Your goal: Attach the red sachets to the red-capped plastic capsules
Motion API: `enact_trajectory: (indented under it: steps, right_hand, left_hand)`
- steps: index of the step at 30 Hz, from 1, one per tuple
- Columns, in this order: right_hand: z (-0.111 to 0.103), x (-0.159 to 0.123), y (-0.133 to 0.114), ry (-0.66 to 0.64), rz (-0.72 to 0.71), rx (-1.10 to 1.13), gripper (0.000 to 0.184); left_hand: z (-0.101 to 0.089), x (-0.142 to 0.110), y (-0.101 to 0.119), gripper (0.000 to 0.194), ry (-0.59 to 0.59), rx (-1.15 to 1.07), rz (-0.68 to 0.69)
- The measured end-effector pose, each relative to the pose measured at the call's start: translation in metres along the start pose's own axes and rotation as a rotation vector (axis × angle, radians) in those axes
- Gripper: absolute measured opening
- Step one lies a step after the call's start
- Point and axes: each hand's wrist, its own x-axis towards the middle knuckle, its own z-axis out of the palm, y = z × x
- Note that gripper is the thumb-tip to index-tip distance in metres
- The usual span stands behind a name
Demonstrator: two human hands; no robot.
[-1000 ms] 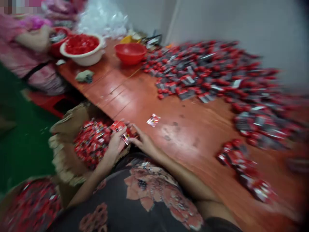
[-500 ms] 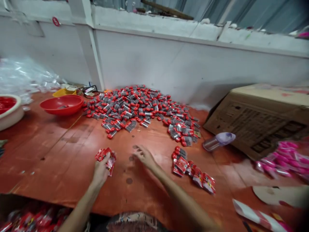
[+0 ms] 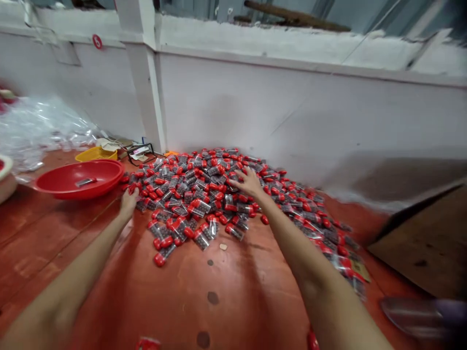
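Note:
A broad heap of small clear containers with red ends and dark contents [image 3: 199,206] spreads over the red-orange table. My right hand [image 3: 248,182] reaches over the middle of this heap, its fingers spread and nothing held. At the heap's left edge, close to a red bowl, is my left hand [image 3: 128,203]. Its fingers are curled by something red, which may be a packet or one of the containers; the hand mostly hides it. Part of a red packet [image 3: 148,344] lies at the bottom edge of the view.
The red bowl [image 3: 78,175] holds one small container. Behind it sits a yellow basket [image 3: 97,153], with clear plastic bags [image 3: 47,126] further left. A cardboard box [image 3: 426,238] and a blurred clear scoop [image 3: 412,316] are at right. A white wall [image 3: 292,97] rises behind the heap.
Both hands have reached forward from the near table to the heap, left hand to its left edge, right hand over its middle. The view has moved closer to the heap.

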Motion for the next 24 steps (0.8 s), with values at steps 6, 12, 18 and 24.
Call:
enact_trajectory:
  steps: [6,12,18,24]
  right_hand:
    - [0.027,0.031,-0.001,-0.123,-0.001,-0.064,0.078]
    - [0.042,-0.032,-0.008,-0.084,-0.065,-0.034,0.066]
    - [0.046,-0.110,-0.006,0.008,0.016,0.103,0.061]
    - [0.039,-0.178,0.003,0.063,0.038,0.101,0.054]
  left_hand:
    - [0.070,-0.002,-0.036,0.018,-0.043,0.389,0.018]
    - [0.100,-0.068,-0.040,0.021,-0.145,0.653,0.134]
    - [0.108,-0.142,-0.028,0.029,-0.154,0.568,0.140]
    - [0.107,-0.196,-0.015,0.028,-0.149,0.455,0.109]
